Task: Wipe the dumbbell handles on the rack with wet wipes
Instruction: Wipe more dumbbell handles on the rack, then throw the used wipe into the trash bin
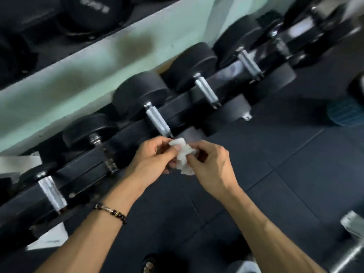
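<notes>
A crumpled white wet wipe (183,156) is held between both hands in front of the rack. My left hand (151,156) pinches its left side, and my right hand (210,166) pinches its right side. Just above them is a black dumbbell with a silver handle (157,120) lying on the low black rack (82,174). More silver handles sit along the rack: one to the left (52,194), a darker one (103,152) and others to the right (206,90) (250,63). Neither hand touches a handle.
A pale green wall (78,79) runs behind the rack, with an upper shelf of black weights (59,18). The floor is dark rubber tiles (285,164). Another dumbbell (350,239) lies at lower right, a blue ribbed object (344,113) at right, and a sandalled foot (149,265) below.
</notes>
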Action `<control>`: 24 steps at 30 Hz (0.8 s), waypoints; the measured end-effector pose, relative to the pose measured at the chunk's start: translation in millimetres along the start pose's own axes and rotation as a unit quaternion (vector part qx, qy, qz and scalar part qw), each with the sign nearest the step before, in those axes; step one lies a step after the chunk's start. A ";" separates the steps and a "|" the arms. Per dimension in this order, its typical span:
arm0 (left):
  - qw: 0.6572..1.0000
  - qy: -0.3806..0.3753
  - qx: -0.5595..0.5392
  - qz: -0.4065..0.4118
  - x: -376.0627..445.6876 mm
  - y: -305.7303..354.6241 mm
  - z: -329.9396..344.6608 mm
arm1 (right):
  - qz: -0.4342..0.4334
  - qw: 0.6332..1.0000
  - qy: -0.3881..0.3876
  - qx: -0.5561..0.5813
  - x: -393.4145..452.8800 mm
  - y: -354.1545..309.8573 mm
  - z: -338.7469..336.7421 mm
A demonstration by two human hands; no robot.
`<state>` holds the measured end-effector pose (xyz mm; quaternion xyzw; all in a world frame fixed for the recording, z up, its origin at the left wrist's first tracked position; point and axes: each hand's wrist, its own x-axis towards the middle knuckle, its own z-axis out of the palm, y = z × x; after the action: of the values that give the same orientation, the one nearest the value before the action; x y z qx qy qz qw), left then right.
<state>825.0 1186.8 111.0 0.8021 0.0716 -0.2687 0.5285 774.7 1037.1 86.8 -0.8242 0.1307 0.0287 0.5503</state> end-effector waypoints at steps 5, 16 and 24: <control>0.983 -0.017 0.150 0.105 11.2 71.5 135.0 | 0.054 0.991 0.120 0.002 3.7 37.8 -162.0; 0.796 -0.118 0.477 0.354 61.7 232.0 438.5 | 0.171 0.949 0.260 -0.052 31.6 132.7 -482.3; 0.704 -0.204 0.516 0.444 155.1 312.6 635.1 | 0.259 0.894 0.362 -0.051 106.2 236.9 -642.0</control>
<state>855.1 463.0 96.8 0.8140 -0.5521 -0.1553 0.0922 756.6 345.1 105.5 -0.7413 0.5281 -0.1235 0.3953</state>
